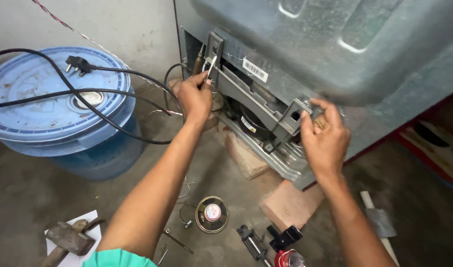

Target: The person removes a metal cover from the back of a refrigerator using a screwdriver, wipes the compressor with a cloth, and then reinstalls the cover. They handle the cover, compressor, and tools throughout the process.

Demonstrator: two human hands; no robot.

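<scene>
A grey metal appliance (335,54) lies tilted with its base facing me, propped on bricks (291,202). Across its open base compartment runs a grey plastic tray (251,96), above a black compressor (248,123). My left hand (195,96) grips the tray's left end by its upright bracket (214,49), fingers curled round the edge. My right hand (325,136) holds the tray's right end bracket (298,111), thumb and fingers pinching it. Thin copper tubing (199,62) stands just behind my left hand.
A blue lidded drum (58,109) stands at the left with a black cable and plug (78,64) lying over it. On the concrete floor lie a hammer (68,240), a round tin (211,214), a screwdriver (179,242), a black clamp tool (253,242) and a red torch (285,247).
</scene>
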